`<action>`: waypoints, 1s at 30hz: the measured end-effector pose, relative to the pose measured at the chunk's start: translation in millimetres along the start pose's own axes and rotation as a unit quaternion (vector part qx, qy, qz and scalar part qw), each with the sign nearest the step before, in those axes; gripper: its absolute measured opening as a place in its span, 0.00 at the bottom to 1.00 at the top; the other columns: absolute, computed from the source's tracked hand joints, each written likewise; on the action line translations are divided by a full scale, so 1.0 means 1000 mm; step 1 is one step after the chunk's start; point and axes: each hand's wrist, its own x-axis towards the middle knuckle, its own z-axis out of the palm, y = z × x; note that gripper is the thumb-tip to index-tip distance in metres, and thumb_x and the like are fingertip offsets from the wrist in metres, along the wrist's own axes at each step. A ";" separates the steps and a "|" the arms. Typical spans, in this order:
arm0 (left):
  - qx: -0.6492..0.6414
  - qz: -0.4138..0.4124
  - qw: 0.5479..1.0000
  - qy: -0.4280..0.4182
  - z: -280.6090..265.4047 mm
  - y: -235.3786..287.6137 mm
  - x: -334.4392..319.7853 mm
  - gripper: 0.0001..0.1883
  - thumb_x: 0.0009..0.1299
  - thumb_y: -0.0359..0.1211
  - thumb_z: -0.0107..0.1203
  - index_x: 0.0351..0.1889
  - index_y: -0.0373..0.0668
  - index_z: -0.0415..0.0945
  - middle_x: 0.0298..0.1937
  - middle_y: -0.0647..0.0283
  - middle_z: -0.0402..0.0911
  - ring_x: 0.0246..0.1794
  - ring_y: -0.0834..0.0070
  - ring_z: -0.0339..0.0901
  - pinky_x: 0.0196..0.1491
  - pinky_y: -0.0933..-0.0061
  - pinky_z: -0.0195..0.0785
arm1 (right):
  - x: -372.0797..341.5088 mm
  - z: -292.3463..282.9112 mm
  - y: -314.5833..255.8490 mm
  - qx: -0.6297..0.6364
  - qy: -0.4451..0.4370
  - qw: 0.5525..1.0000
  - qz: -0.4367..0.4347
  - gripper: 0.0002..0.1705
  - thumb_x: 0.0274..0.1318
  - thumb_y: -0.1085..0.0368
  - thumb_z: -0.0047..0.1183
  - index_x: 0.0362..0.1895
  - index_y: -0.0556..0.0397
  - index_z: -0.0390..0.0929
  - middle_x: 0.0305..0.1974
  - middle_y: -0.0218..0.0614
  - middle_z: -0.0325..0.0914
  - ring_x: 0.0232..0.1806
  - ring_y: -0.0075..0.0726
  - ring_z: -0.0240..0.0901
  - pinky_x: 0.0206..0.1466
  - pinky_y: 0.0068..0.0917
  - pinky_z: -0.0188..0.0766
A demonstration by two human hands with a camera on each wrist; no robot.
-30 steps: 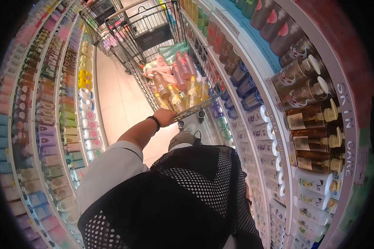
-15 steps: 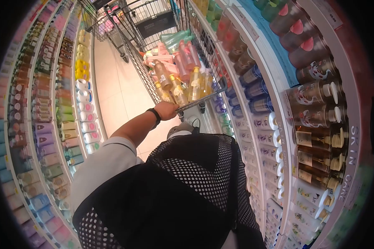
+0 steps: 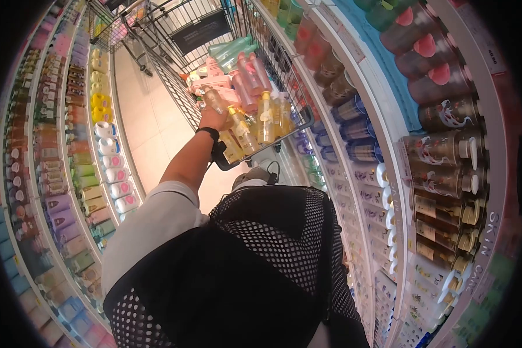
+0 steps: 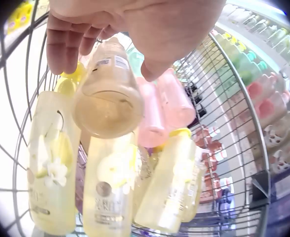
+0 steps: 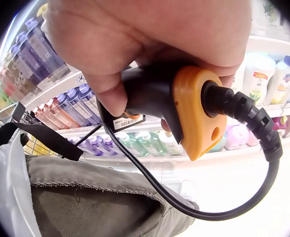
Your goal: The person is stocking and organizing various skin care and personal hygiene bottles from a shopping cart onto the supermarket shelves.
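Observation:
My left hand [image 3: 213, 119] is over the near left part of a cart basket [image 3: 284, 138], at a brownish bottle [image 3: 214, 100]. In the left wrist view, the straight fingers of this hand [image 4: 135, 29] and its thumb spread on either side of the tilted brownish bottle [image 4: 108, 106]; a firm hold cannot be seen. Yellow bottles [image 4: 56, 173] and pink bottles [image 4: 177, 101] surround it. My right hand [image 5: 150, 37] grips a black and orange handheld device [image 5: 199, 113] with a thick cable [image 5: 209, 216]; the head view does not show that hand.
Shelves of bottles line both sides, with brown pump bottles [image 3: 441, 148] at right and white bottles [image 3: 107, 145] at left. Green bottles [image 3: 232, 53] lie farther back in the cart. Another cart [image 3: 119, 29] stands beyond. Pale floor [image 3: 142, 116] shows between cart and left shelves.
My left hand has let go of the cart's near rim and moved forward over the basket to the brownish bottle. The head view has shifted slightly.

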 end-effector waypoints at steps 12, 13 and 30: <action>-0.145 -0.172 0.974 -0.022 0.041 -0.018 0.055 0.37 0.48 0.42 0.70 0.50 0.22 0.71 0.47 0.42 0.79 0.45 0.57 0.81 0.46 0.64 0.75 | -0.053 0.039 -0.025 0.067 0.032 0.995 0.073 0.23 0.49 0.54 0.54 0.37 0.65 0.77 0.33 0.54 0.79 0.37 0.53 0.77 0.41 0.41 0.69; -0.185 -0.185 0.963 -0.060 0.038 -0.020 0.057 0.36 0.49 0.40 0.69 0.50 0.22 0.71 0.48 0.42 0.79 0.45 0.57 0.81 0.45 0.64 0.75 | -0.056 0.040 -0.027 0.072 0.032 0.994 0.074 0.23 0.49 0.54 0.55 0.37 0.65 0.77 0.33 0.54 0.79 0.36 0.53 0.77 0.40 0.41 0.69; -0.646 0.105 0.721 -0.227 -0.113 0.137 -0.049 0.33 0.64 0.30 0.57 0.66 0.41 0.55 0.56 0.58 0.70 0.57 0.66 0.71 0.54 0.60 0.71 | 0.004 0.010 -0.048 0.208 -0.007 0.977 0.055 0.21 0.47 0.56 0.56 0.36 0.65 0.77 0.29 0.45 0.78 0.30 0.42 0.75 0.35 0.36 0.69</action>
